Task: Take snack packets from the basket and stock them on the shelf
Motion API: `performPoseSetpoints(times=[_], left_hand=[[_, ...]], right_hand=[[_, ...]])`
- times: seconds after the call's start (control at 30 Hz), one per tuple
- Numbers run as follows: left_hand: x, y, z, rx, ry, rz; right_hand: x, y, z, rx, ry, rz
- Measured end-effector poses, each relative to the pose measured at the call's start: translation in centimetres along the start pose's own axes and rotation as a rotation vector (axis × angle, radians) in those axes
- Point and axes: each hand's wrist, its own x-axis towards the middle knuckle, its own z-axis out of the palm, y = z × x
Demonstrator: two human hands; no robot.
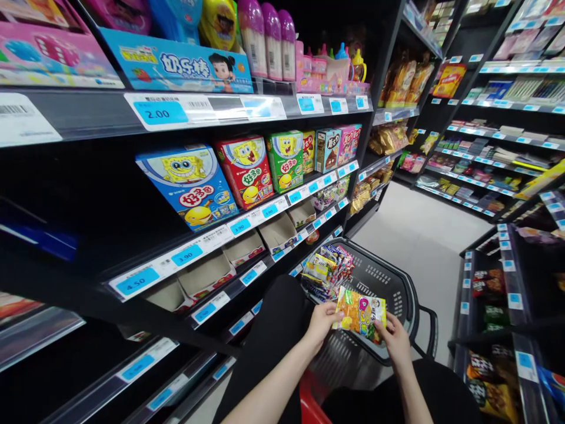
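Observation:
Between my two hands is a yellow and orange candy packet (356,311), held flat with its printed front up. My left hand (324,323) pinches its left edge, and my right hand (394,337) grips its right edge. Below the packet, a dark grey shopping basket (388,274) with a perforated bottom rests at my knees. Several more small candy packets (324,271) are heaped in the basket's left end, close to the shelf.
Boxed snacks (247,171) line the shelf on my left, above low open cartons (207,274). Toy candies fill the top shelf (185,112). A pale floor aisle (397,218) runs ahead. Bagged snacks (489,282) sit on a rack at right. Something red (312,400) is under me.

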Motion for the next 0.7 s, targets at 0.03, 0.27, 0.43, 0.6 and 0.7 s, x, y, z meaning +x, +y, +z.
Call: performPoseSetpoints(times=[0.03, 0.27, 0.43, 0.6, 0.7], left_hand=[[0.0, 0.1, 0.0, 0.042, 0.026, 0.049], [-0.1, 0.8, 0.4, -0.107, 0.154, 0.105], [-0.8, 2.0, 0.7, -0.456, 0.020, -0.089], [-1.1, 2.1, 0.9, -0.359, -0.043, 0.035], [-1.1, 1.8, 1.1, -0.293, -0.100, 0.077]], right_hand=[[0.1, 0.0, -0.1, -0.030, -0.006, -0.022], [0.5, 0.5, -0.2, -0.154, -0.006, -0.319], [0.1, 0.3, -0.3, 0.034, -0.047, -0.208], [0.0, 0.0, 0.0, 0.144, 0.017, -0.090], [0.0, 0.1, 0.6, 0.133, 0.041, -0.060]])
